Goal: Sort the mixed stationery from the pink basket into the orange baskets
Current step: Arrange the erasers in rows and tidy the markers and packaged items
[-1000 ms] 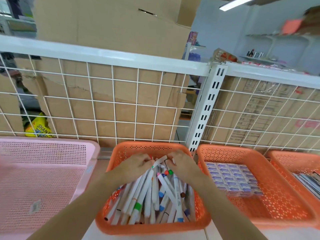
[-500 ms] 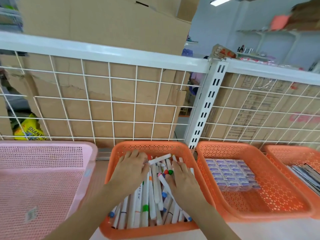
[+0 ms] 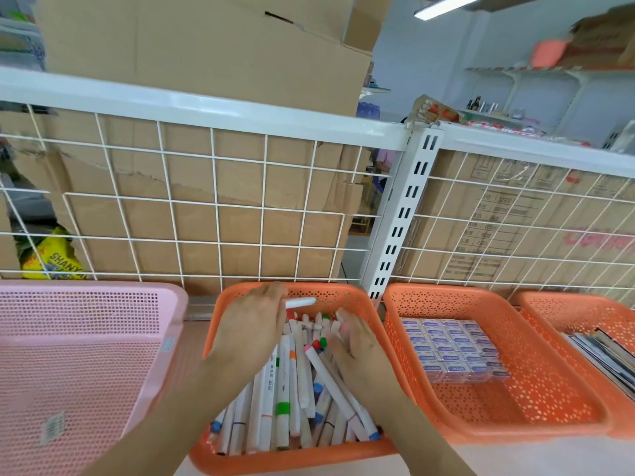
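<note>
This looks like tidying: the left hand (image 3: pixel 251 324) pinches a white marker (image 3: pixel 301 302) jutting past its fingertips, while the right hand (image 3: pixel 357 345) rests close-set fingers on the markers (image 3: pixel 285 379) in the orange basket (image 3: pixel 330 291). Next, it probably needs laying parallel.

There is one pink basket (image 3: pixel 86 286), and there are three orange baskets: the left orange basket (image 3: pixel 343 293), the middle orange basket (image 3: pixel 446 293) and the right orange basket (image 3: pixel 567 300). Two hands show, one left hand (image 3: pixel 254 324) and one right hand (image 3: pixel 357 348). The left hand holds one white marker (image 3: pixel 300 302). The heaped markers (image 3: pixel 295 389) overlap too much for an exact count, but there are well over a dozen. The small boxes (image 3: pixel 450 352) lie four across, roughly two dozen in all. The flat items (image 3: pixel 601 352) cannot be counted. Behind are two wire panels (image 3: pixel 215 214), one slotted post (image 3: pixel 402 218) and one yellow bag (image 3: pixel 51 259).
</note>
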Available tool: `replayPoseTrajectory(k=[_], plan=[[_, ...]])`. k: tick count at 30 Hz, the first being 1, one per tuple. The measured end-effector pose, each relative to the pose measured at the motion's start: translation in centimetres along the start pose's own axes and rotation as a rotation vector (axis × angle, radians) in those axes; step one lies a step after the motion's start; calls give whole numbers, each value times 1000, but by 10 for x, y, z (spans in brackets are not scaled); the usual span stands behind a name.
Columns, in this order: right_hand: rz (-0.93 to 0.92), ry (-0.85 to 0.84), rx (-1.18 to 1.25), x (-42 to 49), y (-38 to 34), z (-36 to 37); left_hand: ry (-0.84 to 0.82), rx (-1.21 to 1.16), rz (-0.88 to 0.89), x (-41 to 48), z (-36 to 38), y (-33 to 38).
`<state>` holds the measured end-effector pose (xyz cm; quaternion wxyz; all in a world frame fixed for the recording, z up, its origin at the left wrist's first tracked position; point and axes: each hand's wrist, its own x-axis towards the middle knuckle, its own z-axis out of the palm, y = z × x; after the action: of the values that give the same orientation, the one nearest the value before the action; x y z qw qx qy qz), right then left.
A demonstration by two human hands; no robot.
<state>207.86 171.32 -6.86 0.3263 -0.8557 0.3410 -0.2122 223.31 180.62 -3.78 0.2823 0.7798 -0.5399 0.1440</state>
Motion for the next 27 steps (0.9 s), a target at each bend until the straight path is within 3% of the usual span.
replayPoseTrajectory(k=[2, 8, 13, 15, 16, 21, 27], plan=[[7, 29, 20, 2, -3, -5, 22, 52, 24, -21, -12, 1], [-16, -57, -23, 7, -10, -13, -246, 206, -51, -62, -18, 11], [-70, -316, -191, 1, -14, -12, -217, 197, -46, -58, -21, 13], [-107, -309, -245, 1, -13, -8, -98, 66, -31, -53, -16, 11], [-121, -291, -241, 1, -11, -7, -114, 34, -21, -51, -12, 11], [-120, -228, -201, -4, -7, -6, -547, 46, -33, -43, 8, 22], [-7, -202, -244, -3, 1, -12, -604, 108, -76, -48, 12, 18]])
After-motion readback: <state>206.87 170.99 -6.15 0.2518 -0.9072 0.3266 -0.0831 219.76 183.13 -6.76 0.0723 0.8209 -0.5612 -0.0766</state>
